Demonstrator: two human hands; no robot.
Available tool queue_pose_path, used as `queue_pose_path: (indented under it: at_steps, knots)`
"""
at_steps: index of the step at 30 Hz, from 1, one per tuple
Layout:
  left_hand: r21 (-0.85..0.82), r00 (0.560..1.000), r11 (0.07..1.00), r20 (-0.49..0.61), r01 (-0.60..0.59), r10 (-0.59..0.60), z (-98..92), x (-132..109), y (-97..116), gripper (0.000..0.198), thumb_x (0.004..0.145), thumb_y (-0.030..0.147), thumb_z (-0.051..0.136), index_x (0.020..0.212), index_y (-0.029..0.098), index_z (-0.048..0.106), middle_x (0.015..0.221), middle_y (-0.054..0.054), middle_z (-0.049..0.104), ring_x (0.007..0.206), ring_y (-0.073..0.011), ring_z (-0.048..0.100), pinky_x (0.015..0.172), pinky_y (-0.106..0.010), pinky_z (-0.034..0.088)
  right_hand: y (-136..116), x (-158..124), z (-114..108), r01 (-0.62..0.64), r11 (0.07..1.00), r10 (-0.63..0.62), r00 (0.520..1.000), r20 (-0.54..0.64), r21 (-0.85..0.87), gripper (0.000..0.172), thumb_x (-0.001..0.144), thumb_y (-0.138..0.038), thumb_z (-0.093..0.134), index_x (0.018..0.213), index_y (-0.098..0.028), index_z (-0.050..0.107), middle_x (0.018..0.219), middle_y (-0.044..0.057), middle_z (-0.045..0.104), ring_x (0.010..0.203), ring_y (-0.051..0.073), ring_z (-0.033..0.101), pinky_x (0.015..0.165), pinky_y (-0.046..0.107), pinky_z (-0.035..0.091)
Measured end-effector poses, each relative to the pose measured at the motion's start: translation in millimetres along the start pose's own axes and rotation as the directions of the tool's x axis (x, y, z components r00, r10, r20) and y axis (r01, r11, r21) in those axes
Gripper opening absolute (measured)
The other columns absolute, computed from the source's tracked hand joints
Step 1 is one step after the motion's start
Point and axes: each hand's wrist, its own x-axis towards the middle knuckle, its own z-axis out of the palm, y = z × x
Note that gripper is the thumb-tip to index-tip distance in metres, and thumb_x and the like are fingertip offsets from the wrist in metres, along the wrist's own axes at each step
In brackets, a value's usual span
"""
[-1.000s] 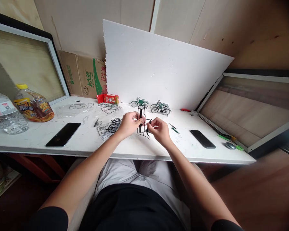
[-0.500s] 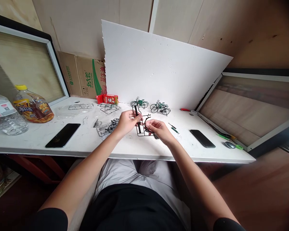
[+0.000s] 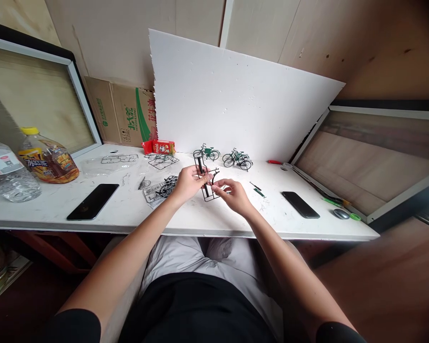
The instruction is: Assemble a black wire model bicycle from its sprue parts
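Between my hands, above the white table, is a black plastic model sprue with thin bars and small parts on it. My left hand pinches its left and middle bars between thumb and fingers. On its right side, my right hand closes thumb and forefinger on a thin curved part of the same sprue. Behind them stand small model bicycles, and one with green parts. Left of my left hand lie more black parts and sprues.
Smartphones lie at the left and right. Bottles stand at far left. A red packet sits near empty sprue frames. Small green and black pieces lie right of my hands. A white foam board leans behind.
The sprue has turned slightly and its right side has swung inward. My right hand has shifted a little left, its fingers now nearer my left hand.
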Motion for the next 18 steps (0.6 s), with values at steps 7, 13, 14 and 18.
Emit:
queue_pose_path:
  at_steps: [7,13,14,18]
  knots:
    - [-0.091,0.992,0.994,0.116,0.051,-0.041,4.1,-5.4,7.1,0.047,0.075,0.053,0.088,0.095,0.012,0.073,0.091,-0.011,0.078,0.08,-0.0239,0.075,0.069,-0.036,0.065,-2.6,-1.9,6.7,0.004,1.0,-0.005,0.992,-0.124,-0.009,0.037,0.087,-0.059,0.078,0.095,-0.023,0.074,0.105,0.008,0.077,0.105,0.026,0.069,0.083,0.036,0.053]
    - [-0.033,0.99,0.997,0.126,0.064,-0.059,6.6,-8.1,7.4,0.047,0.073,0.055,0.089,0.09,0.014,0.073,0.092,-0.01,0.077,0.078,-0.0228,0.074,0.067,-0.034,0.063,2.4,-2.6,10.2,0.04,0.998,-0.051,0.972,-0.228,-0.055,0.031,0.088,-0.055,0.077,0.091,-0.024,0.072,0.1,0.008,0.075,0.108,0.028,0.063,0.086,0.039,0.052]
    - [-0.028,0.991,0.998,0.121,0.062,-0.058,7.3,-8.1,7.0,0.047,0.075,0.056,0.088,0.093,0.014,0.074,0.092,-0.01,0.077,0.078,-0.0232,0.074,0.066,-0.034,0.063,2.3,-2.9,10.5,0.046,0.996,-0.063,0.969,-0.239,-0.075,0.029,0.089,-0.053,0.076,0.091,-0.025,0.072,0.1,0.008,0.075,0.109,0.029,0.062,0.088,0.04,0.052]
    - [0.012,0.995,0.999,0.098,-0.033,0.032,10.3,-8.7,7.1,0.046,0.081,0.055,0.083,0.104,0.015,0.078,0.094,-0.011,0.079,0.084,-0.0245,0.075,0.071,-0.034,0.062,-2.6,-4.7,11.4,0.085,0.988,-0.116,0.958,-0.263,-0.129,0.014,0.091,-0.039,0.073,0.09,-0.025,0.071,0.098,0.009,0.072,0.109,0.03,0.057,0.095,0.044,0.05]
